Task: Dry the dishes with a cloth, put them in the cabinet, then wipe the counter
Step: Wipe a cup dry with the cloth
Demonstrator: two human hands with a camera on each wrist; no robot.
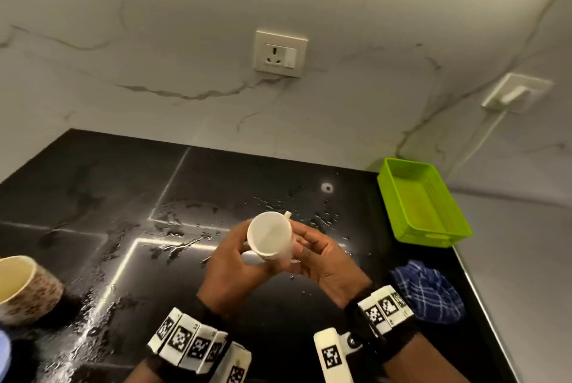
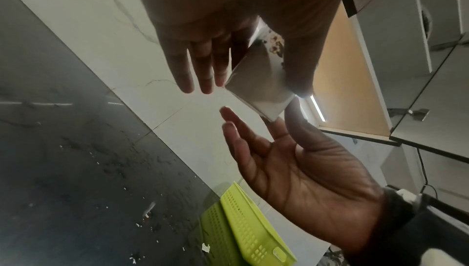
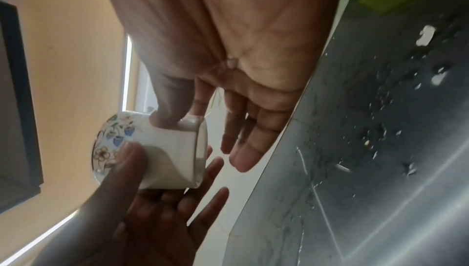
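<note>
Wet black counter (image 1: 93,184) bears basket (image 1: 399,184), cloth (image 1: 430,289), perhaps mug (image 1: 28,289).

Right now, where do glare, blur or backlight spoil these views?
Head view: light-strip glare on the wet counter, cup sharp. Left wrist view: cup backlit, dim. Right wrist view: left hand soft and shadowed, right hand blurred up close.

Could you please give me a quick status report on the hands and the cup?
Both hands, left and right, hold the white cup above the wet counter. Cloth lying at right, not in hand. Nothing in the way.
</note>
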